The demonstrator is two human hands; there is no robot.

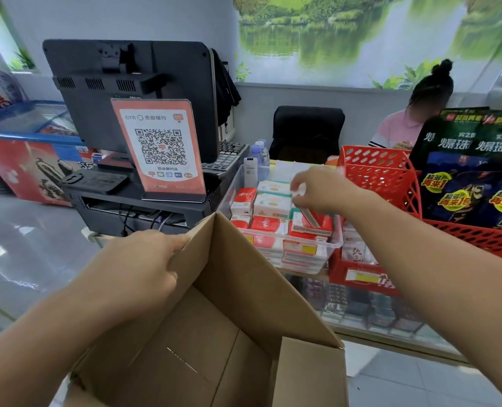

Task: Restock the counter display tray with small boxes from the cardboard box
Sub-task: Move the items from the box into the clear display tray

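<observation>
- While I stand at the shop worktop (pixel 23 230), the cardboard box (pixel 214 333) fills the near middle of my view, its flaps up and its inside bare brown as far as I can see.
- Behind it, on the worktop's left part, a black till monitor (pixel 126 92) shows its back, with an orange QR-code sign (pixel 158 148) leaning in front of it.
- At the right edge sit red plastic baskets (pixel 381 177), and a dark snack display (pixel 472 171) stands in the one nearest that edge.
- Beyond the worktop a person in a pink top (pixel 396 127) sits beside a black chair (pixel 307 130).
- Between the till and the red baskets stands the clear display tray (pixel 336 236), packed with red-and-white and green-and-white small boxes (pixel 270 205) in rows.
- My left hand (pixel 144 259) grips the upper edge of the carton's left flap, fingers curled over it.
- My right hand (pixel 320 189) reaches over the tray's right side, its fingers (pixel 298 192) pinching one small box (pixel 310 217), which tilts with its lower end touching the red packs already in the tray's near right corner.
- Two water bottles (pixel 258 154) stand at the tray's far left corner.
</observation>
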